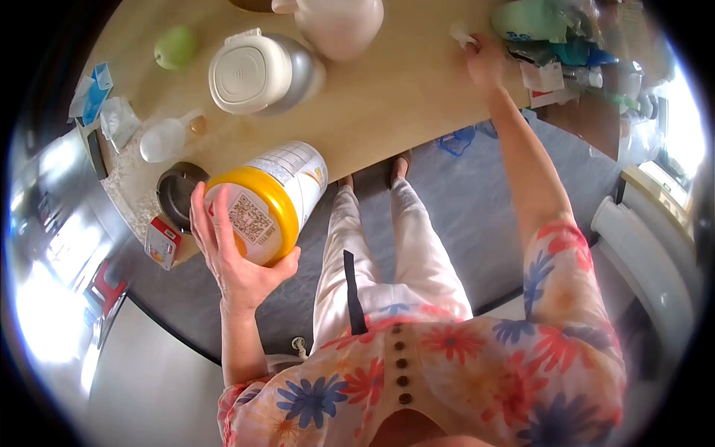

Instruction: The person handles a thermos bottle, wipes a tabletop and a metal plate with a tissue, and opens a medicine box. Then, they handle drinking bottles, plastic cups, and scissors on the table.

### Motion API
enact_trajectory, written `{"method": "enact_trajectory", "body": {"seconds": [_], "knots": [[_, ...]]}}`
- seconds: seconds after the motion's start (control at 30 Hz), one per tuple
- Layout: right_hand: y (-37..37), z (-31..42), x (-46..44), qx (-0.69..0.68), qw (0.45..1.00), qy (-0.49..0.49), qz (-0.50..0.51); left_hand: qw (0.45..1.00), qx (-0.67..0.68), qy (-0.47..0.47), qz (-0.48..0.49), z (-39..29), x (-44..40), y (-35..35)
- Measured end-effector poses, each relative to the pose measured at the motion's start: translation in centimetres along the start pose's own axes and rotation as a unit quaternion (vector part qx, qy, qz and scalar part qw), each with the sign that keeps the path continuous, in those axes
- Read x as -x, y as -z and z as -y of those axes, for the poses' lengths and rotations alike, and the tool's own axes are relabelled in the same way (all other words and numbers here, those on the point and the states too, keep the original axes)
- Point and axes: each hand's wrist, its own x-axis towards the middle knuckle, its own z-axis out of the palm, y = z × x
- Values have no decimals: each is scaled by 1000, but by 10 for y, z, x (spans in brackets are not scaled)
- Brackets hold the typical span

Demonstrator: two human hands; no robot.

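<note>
The left hand (242,272) is spread wide around the yellow-rimmed end of a white canister (290,167), thumb on the lower rim and fingers across the end face. The canister is tilted, its QR-coded end turned toward the wearer. It is located just off centre toward ten o'clock, at the near edge of the table (395,93); whether it touches the table cannot be determined.

The right hand (488,63) is extended to one o'clock over the table, fingers narrowed on a crumpled white wipe (462,34). The exact finger contact is too small to verify.

Items recorded on the table: a pale pink vessel (342,26) at twelve o'clock; at eleven, beside it, a container with a cream lid (249,74); a green apple (176,47) between ten and eleven; a translucent cup-like item (162,141), lying on its side, at ten. A dark round dish (177,195) sits between nine and ten, just beside the left hand, with a red-and-white box (162,242) near it at nine. Bagged goods (530,21) are piled between one and two o'clock, near the right hand.
</note>
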Motion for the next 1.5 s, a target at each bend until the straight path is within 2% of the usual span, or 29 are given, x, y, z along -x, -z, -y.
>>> {"method": "enact_trajectory", "body": {"seconds": [0.03, 0.1, 0.17, 0.23, 0.33, 0.4, 0.5, 0.57, 0.6, 0.67, 0.73, 0.77, 0.83, 0.9, 0.97, 1.03, 1.1, 1.13, 1.17, 1.23, 1.3, 1.37, 1.43, 1.5], "knots": [[-1, -5, 1, 57, 998, 8, -25, 1000, 0, 1, 0, 0, 1, 2], [-25, 17, 47, 58, 993, 98, -31, 1000, 1, 1, -4, -2, -1, 5], [-72, 27, 99, 56, 985, 142, -79, 1000, 11, -6, 3, -6, -3, 9], [-82, 58, 140, 8, 990, 142, -6, 1000, 9, -21, 10, -13, -6, 16], [-50, 71, 132, -138, 981, 29, 133, 999, 8, -40, 28, -27, -13, 26], [-20, 42, 91, -151, 987, -42, 31, 998, 11, -57, 35, -35, -17, 27], [12, -8, 37, -10, 999, -43, -23, 996, 18, -74, 44, -44, -25, 18], [1, -27, 39, 66, 995, -27, -71, 995, 21, -85, 54, -53, -31, 8], [-28, -33, 57, 1, 997, -6, -76, 994, 23, -93, 60, -58, -36, 4], [-50, -3, 116, -24, 986, 107, -126, 991, 25, -118, 66, -71, -48, -2], [-34, 27, 149, -22, 997, 76, 22, 986, 33, -149, 71, -85, -62, -8], [-30, 29, 154, -36, 995, 82, 48, 983, 37, -164, 72, -92, -70, -11], [-25, 27, 158, -34, 993, 88, 67, 980, 25, -185, 72, -112, -88, -19], [-79, 2, 164, -208, 977, 46, 25, 975, 8, -208, 76, -132, -109, -31], [-82, -5, 163, -200, 978, 63, 22, 973, 9, -222, 61, -154, -130, -49], [-41, 10, 162, -11, 988, 138, 64, 972, 6, -231, 47, -170, -151, -71], [-38, 14, 161, 78, 984, 161, 9, 968, 29, -247, 38, -181, -168, -103], [-41, 16, 161, 118, 977, 175, -17, 969, -22, -238, 61, -193, -175, -112], [-49, 11, 163, -14, 991, 124, 41, 969, -44, -238, 58, -201, -179, -122], [-68, -1, 168, -285, 953, -13, 107, 967, -54, -247, 38, -212, -183, -144], [-86, -22, 175, -356, 919, -65, 154, 964, -26, -263, 22, -217, -184, -164], [-71, -8, 170, -332, 923, -50, 186, 964, -22, -265, 15, -225, -184, -172], [-2, 44, 154, -214, 955, 35, 200, 966, -46, -254, 3, -231, -182, -174], [-13, 36, 158, -152, 975, 54, 152, 965, -50, -258, 9, -226, -182, -174]]}}
